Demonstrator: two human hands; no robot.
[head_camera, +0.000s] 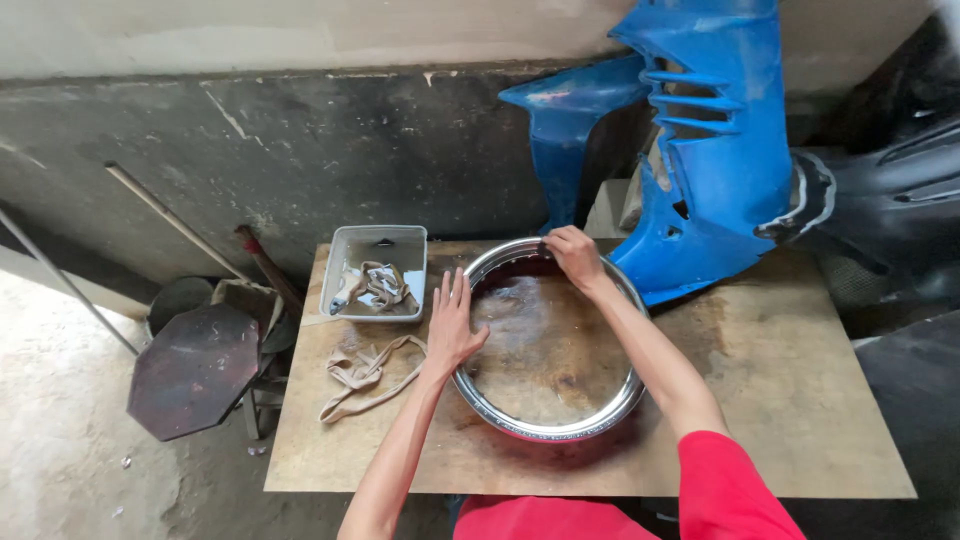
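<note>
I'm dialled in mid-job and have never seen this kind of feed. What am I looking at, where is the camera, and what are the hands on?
There is no machine here: a person works with two bare hands, and the single picture comes from a camera worn on their head, looking down.

The surface is a worn wooden board used as a table. On it lies a shiny round metal wheel rim, flat. The left hand rests open on the rim's left edge. The right hand takes a grip on the far edge; whether it also holds a small cloth I cannot tell.

Left of the rim sits a grey plastic tray with rag strips and some liquid in it, and a beige cloth strip lies loose on the board. Blue plastic body panels lean against the wall behind.
</note>
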